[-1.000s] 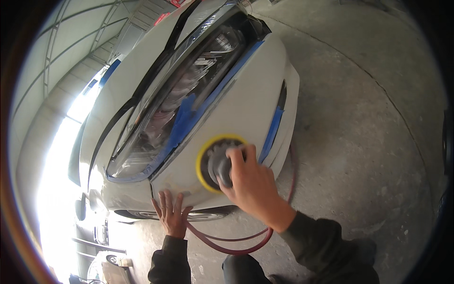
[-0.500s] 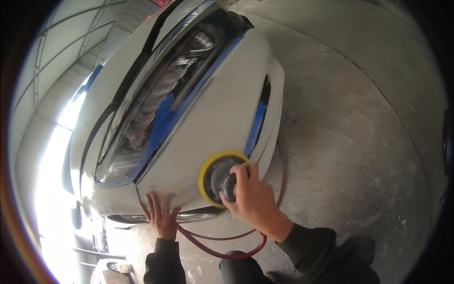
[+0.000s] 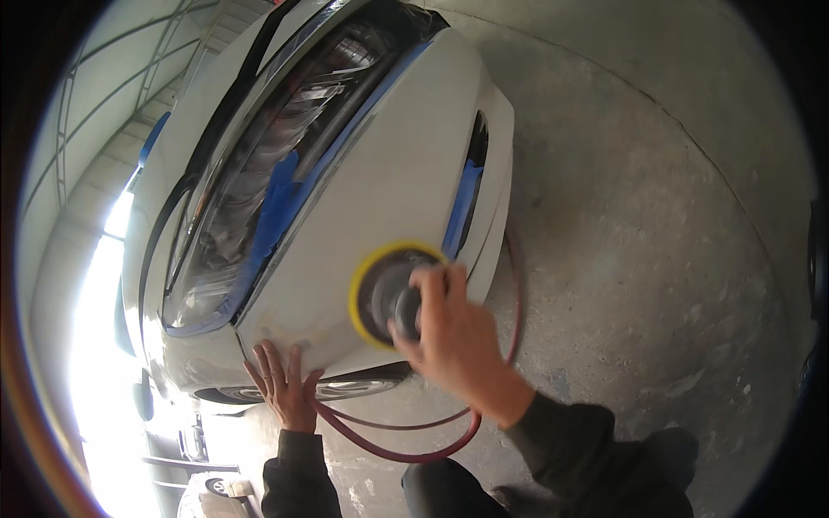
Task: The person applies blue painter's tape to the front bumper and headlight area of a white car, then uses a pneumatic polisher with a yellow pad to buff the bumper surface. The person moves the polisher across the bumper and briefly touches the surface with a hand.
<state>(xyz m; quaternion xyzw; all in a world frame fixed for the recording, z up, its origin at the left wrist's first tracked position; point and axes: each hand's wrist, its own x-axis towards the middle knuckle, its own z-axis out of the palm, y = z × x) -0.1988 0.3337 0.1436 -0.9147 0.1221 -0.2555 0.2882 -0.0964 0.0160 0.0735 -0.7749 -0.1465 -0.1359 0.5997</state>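
Note:
My right hand (image 3: 458,324) is wrapped round the grey body of a round sander (image 3: 389,293) with a yellow-edged pad. The pad lies against the pale bumper (image 3: 363,198) of a car, a little left of its lower slot. Fingers spread, my left hand (image 3: 283,384) rests on the bumper's near edge, above the wheel (image 3: 363,386). A dark red hose (image 3: 380,449) loops from beside my left thumb to below my right wrist; where it joins the sander is hidden. Slight blur covers the sander and right fingers.
Blue masking tape (image 3: 276,211) runs along the headlight (image 3: 259,173), and more blue tape (image 3: 464,207) covers part of the bumper slot. Concrete floor (image 3: 622,259) extends to the right. Another vehicle (image 3: 211,492) stands at the lower left, near a bright opening.
The sander has moved up the bumper, away from me, and slightly left with my right hand. My left hand stays on the bumper edge. The view has shifted a little.

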